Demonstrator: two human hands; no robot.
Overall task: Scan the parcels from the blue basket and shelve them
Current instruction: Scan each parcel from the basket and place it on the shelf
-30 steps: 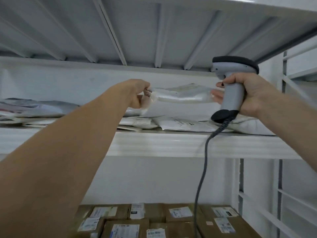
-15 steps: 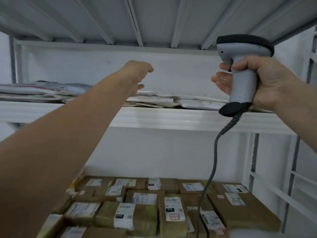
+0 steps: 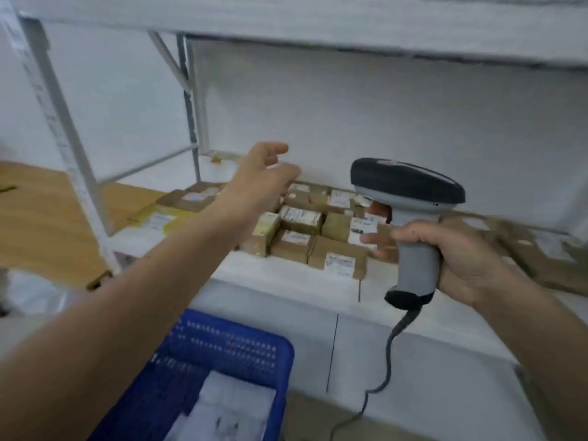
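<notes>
Right hand [image 3: 458,259] grips the scanner [image 3: 410,186]; left hand [image 3: 261,179] hangs slack midair.

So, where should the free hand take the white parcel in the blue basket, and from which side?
Probably from above, with the open left hand: the white parcel lies flat, and the walls of the blue basket block its sides. Pinch its far edge. The right hand holds the scanner.

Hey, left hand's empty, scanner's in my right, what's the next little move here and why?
Probably bring the left hand down into the blue basket and pick up the white parcel lying there. The left hand is open and holds nothing, up over the brown boxes, while the right hand grips the scanner, ready for a label.
</notes>
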